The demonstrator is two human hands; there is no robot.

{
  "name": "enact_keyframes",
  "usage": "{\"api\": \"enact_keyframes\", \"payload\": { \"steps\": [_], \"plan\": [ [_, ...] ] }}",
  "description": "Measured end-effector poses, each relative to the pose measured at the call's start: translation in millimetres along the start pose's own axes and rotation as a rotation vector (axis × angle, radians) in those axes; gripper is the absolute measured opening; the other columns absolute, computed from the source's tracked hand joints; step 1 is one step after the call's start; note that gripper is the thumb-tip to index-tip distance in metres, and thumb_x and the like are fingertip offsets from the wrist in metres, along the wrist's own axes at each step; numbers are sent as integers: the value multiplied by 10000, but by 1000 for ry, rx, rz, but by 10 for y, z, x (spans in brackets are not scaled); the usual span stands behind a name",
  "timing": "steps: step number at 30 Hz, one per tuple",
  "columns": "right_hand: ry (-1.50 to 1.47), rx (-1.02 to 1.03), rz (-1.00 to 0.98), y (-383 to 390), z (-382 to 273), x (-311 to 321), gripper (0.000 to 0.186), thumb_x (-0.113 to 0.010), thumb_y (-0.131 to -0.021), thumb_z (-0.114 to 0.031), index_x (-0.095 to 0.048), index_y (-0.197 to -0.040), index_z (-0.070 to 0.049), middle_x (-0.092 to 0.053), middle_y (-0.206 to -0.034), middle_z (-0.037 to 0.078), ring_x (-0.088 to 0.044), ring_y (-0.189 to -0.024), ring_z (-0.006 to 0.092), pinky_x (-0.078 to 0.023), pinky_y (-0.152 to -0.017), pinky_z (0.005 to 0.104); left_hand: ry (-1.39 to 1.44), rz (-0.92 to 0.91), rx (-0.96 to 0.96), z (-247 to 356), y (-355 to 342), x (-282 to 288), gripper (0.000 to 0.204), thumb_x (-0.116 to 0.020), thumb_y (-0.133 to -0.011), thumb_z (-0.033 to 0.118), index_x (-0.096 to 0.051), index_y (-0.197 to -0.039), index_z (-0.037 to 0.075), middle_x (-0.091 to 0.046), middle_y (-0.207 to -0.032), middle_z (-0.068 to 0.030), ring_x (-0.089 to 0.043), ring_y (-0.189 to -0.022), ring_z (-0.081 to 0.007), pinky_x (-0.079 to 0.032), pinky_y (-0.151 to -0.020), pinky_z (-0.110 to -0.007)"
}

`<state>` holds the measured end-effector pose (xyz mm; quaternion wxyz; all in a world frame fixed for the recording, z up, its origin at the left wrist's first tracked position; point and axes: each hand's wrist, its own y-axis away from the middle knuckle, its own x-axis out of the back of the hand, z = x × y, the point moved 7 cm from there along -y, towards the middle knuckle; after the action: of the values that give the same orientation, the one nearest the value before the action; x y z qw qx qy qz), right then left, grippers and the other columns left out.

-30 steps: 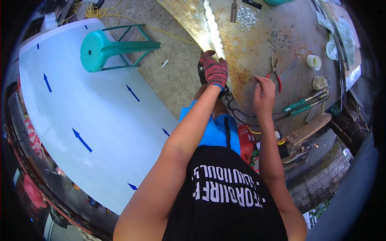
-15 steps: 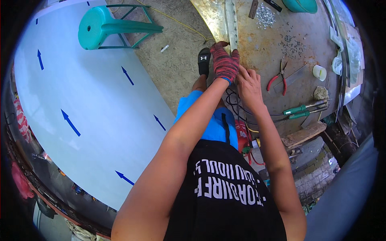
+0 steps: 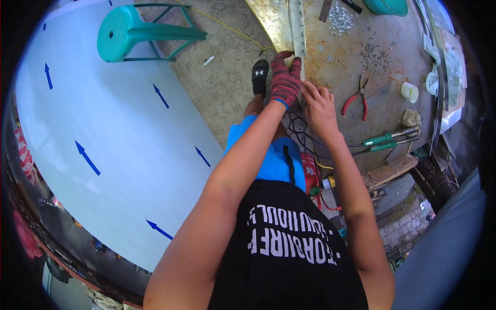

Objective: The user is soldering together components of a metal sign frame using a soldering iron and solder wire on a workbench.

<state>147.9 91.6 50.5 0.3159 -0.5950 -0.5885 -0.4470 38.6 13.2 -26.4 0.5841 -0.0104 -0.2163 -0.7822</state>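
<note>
A red-and-black knit glove covers my left hand (image 3: 285, 80), which is closed around a long, narrow metal strip (image 3: 298, 31) at the table's left edge. That strip is pale, with small dark marks along it, and runs away from me. My bare right hand (image 3: 319, 106) is just right of the glove, its fingers bent and the fingertips at the near part of the strip. Whatever those fingers pinch is hidden. To the right on the metal-topped table (image 3: 336, 64) lie red-handled pliers (image 3: 363, 98) beside a thin, flat metal piece (image 3: 380, 96).
Two green-handled soldering irons (image 3: 380, 139) with dark cables lie at the near right, by a white cup (image 3: 409, 92). Small metal bits (image 3: 341, 19) are heaped farther back, near a green basin (image 3: 386, 6). Left stand a green stool (image 3: 116, 33) and a large white sheet (image 3: 119, 129) with blue arrows.
My gloved left hand has shifted slightly left, and its thumb has moved forward along the strip. A little more space shows between the two hands. My right hand stays nearly in place.
</note>
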Motion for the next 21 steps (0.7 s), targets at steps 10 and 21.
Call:
{"api": "enact_keyframes", "payload": {
  "steps": [10,21],
  "plan": [
    [-49,-16,92,48,80,-33,458,-571,-801,-77,-632,-1255,-63,-561,-1342,11,-536,-1050,232,-414,-879,372,190,-29,141,-321,-81,-77,393,-666,-931,228,-518,-1239,33,-570,-1181,-183,-556,-1093,-286,-438,-978,-381],
    [-267,-204,381,51,364,366,383,-596,-758,14,-657,-1129,-61,-596,-1175,112,-544,-1058,308,-435,-905,415,46,-86,152,-83,-30,-30,420,-624,-963,277,-475,-1292,62,-560,-1212,-171,-523,-1113,-256,-422,-981,-369]
  ]
}}
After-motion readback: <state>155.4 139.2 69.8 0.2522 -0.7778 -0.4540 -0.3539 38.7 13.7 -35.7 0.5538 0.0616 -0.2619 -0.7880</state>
